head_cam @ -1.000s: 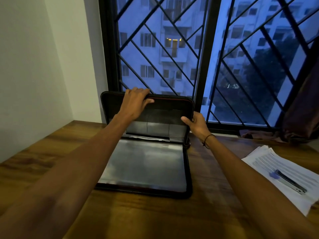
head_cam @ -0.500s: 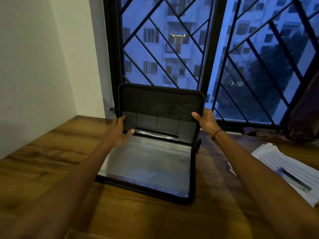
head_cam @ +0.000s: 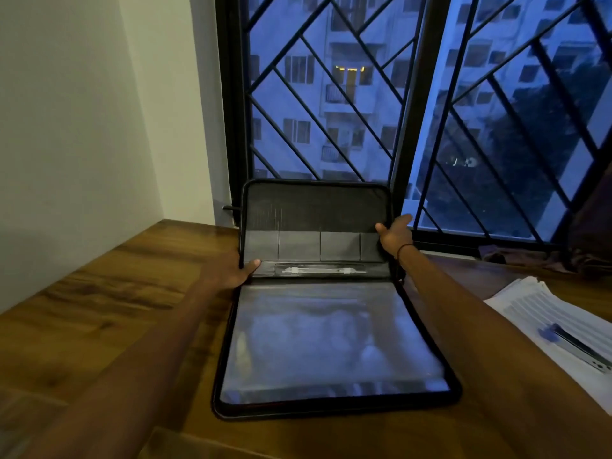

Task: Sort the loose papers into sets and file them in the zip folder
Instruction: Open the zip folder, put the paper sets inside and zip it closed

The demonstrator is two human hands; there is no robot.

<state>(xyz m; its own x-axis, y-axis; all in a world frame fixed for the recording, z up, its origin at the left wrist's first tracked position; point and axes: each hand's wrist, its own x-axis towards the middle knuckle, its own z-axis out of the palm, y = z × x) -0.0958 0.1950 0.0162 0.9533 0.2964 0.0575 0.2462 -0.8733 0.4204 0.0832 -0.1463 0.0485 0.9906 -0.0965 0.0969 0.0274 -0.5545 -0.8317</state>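
Observation:
A black zip folder (head_cam: 417, 313) lies open on the wooden table, its lid (head_cam: 314, 207) standing upright against the window. Clear plastic sleeves (head_cam: 331, 342) fill the lower half, and a white clip bar shows at the spine. My left hand (head_cam: 231, 270) grips the folder's left edge at the hinge, thumb on the inside. My right hand (head_cam: 394, 236) holds the lid's right edge. A stack of loose printed papers (head_cam: 536, 313) lies at the right, apart from both hands.
A long stapler-like object (head_cam: 579, 349) rests on the paper stack. The wooden table (head_cam: 99, 309) meets a white wall on the left and a barred window (head_cam: 331, 94) behind. Dark cloth (head_cam: 583, 256) lies on the sill at far right.
The lid has swung from half-raised to fully upright. My left hand left the lid's top edge and came down to the hinge on the left side. My right hand stayed on the lid's right edge.

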